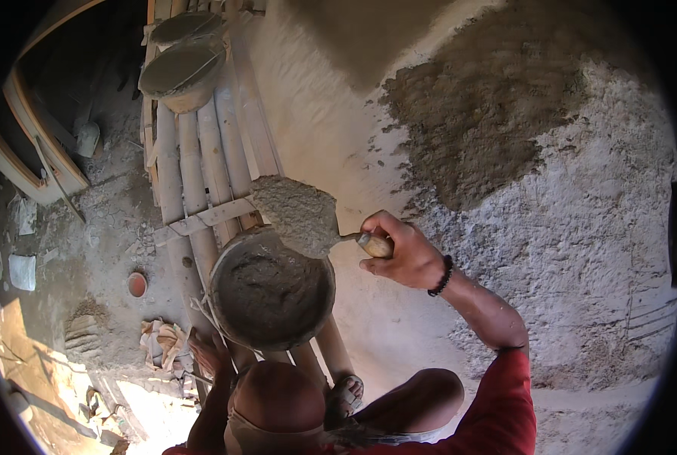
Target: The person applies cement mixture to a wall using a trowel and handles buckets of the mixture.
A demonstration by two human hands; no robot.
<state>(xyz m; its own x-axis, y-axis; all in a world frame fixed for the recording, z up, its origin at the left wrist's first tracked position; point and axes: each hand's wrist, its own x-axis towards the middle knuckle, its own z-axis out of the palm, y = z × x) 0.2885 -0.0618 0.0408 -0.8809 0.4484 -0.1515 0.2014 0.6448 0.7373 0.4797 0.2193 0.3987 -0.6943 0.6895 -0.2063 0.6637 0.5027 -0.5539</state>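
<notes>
My right hand is closed round the wooden handle of a trowel, and a black beaded bracelet circles that wrist. A thick load of wet grey mortar covers the trowel's blade. The blade hangs over the far rim of a round basin, which has more wet mortar in it. Down in the shade at the basin's near left side is my left hand. Its fingers look stretched out by the basin wall; whether they touch it I cannot tell.
Bamboo poles form a raised platform under the basin, with a crosspiece. Two mortar-filled tubs stand farther along it. A rough wall with a dark wet patch rises at right. Left and below lie a small reddish pot and a curved wooden frame.
</notes>
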